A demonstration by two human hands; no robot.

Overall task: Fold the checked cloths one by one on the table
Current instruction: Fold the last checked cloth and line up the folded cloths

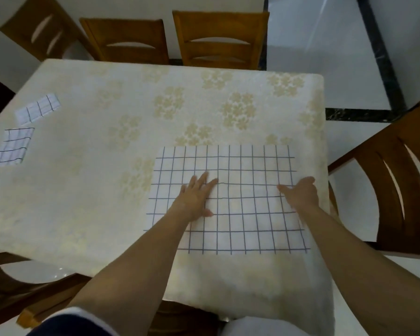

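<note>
A white cloth with a dark grid (240,166) lies spread flat near the table's front right corner. My left hand (195,197) rests palm down on its left-middle part, fingers apart. At the cloth's right edge my right hand (301,192) lies flat too, fingers pointing left. Neither hand grips the fabric. Two smaller folded checked cloths sit at the far left of the table: one (38,108) further back, the other (14,146) nearer to me.
The table (95,154) wears a cream tablecloth with pale flower prints. Wooden chairs stand around it: two at the far side (221,40), one at the right (393,180), others at the left corners. Tiled floor with a dark border lies to the right.
</note>
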